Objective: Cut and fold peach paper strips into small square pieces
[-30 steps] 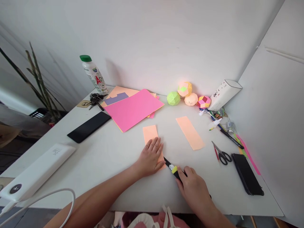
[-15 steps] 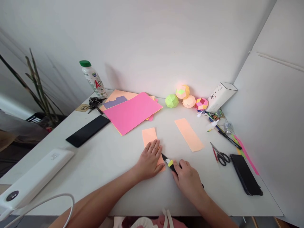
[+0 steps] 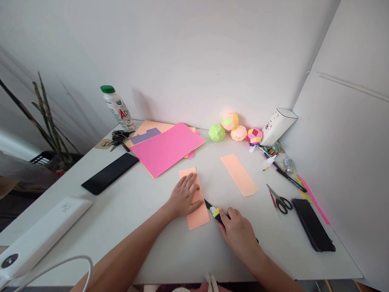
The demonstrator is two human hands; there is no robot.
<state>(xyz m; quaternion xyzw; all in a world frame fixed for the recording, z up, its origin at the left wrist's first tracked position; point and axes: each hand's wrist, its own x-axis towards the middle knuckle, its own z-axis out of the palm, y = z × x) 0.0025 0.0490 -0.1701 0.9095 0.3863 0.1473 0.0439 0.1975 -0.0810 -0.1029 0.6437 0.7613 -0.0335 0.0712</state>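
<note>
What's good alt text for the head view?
The left hand rests on a peach rectangular paper strip on a white table while the right hand holds a black-and-yellow utility knife, its black blade near the strip's right edge. Beyond lie a second peach paper strip, a pink paper sheet and four faceted paper balls.

Green-capped bottle [image 3: 119, 110] upper left, keys [image 3: 119, 140] beside its base. Black slab [image 3: 110, 173] mid-left. White device [image 3: 45, 231] lower left, cable [image 3: 70, 258] just below. 4 faceted balls [image 3: 238, 133] clustered upper right-of-center. Scissors [image 3: 277, 197], black case [image 3: 314, 226] lower right. Plant [image 3: 51, 127] far left.
</note>
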